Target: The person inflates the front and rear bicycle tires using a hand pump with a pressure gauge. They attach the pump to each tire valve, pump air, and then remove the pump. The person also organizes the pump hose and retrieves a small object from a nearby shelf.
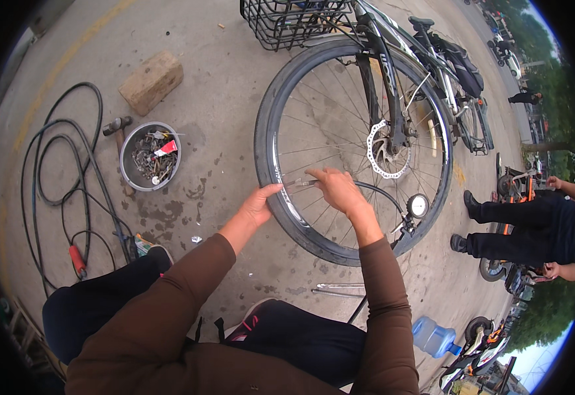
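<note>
My left hand (258, 206) grips the black tire (264, 136) of a bicycle's front wheel, its thumb over the rim. Inside the rim, my right hand (341, 196) holds the metal end fitting (305, 183) of an air hose, index finger extended. That fitting lies in line with the valve area beside my left thumb; whether it is seated on the valve cannot be made out. The black hose (385, 191) curves right to a tire inflator with a round dial gauge (419, 206), near the lower right of the wheel. A brake disc (372, 148) surrounds the hub.
At left are a bowl (125, 170) of small metal parts, a hammer (116, 126), a brick (151, 81) and coiled hose (35, 163). Metal levers (339, 286) lie before my knee, a blue water jug (434, 336) at right. Another person (510, 229) stands beyond the wheel.
</note>
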`<state>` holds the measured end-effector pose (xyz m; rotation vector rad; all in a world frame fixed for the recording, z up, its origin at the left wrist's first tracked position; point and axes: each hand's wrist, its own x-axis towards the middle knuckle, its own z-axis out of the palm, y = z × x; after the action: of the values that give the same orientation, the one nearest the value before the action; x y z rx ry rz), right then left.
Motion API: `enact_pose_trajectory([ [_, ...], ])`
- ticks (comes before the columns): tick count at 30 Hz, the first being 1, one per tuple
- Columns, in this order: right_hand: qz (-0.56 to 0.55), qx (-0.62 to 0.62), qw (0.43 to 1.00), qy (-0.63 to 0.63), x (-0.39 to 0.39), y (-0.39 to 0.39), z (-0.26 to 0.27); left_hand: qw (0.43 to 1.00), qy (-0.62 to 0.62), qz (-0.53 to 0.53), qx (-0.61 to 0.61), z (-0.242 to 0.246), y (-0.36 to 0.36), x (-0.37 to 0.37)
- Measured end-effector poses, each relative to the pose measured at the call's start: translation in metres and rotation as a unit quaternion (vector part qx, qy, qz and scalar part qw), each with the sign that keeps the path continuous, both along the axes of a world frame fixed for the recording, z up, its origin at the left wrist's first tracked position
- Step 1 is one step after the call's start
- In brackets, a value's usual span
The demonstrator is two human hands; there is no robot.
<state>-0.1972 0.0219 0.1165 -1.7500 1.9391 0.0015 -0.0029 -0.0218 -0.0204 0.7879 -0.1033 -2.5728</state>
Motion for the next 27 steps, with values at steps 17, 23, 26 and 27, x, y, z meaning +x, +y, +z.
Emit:
enact_pose_trajectory([
  [17,0.035,-0.053,0.998,0.024,-0.007,-0.006,-0.022,0.999,-0.026,-0.011,-0.019,0.004,-0.002,-0.001],
  [23,0.083,-0.059,0.994,-0.036,-0.02,-0.017,-0.032,0.999,-0.036,-0.018,-0.011,0.004,-0.002,-0.001],
  [26,0.107,-0.045,0.987,-0.108,-0.026,-0.025,-0.035,0.999,-0.037,-0.012,-0.01,0.004,-0.002,-0.002],
  [27,0.109,-0.034,0.988,-0.107,-0.027,-0.026,-0.036,0.999,-0.043,-0.013,-0.007,0.004,-0.002,-0.003],
])
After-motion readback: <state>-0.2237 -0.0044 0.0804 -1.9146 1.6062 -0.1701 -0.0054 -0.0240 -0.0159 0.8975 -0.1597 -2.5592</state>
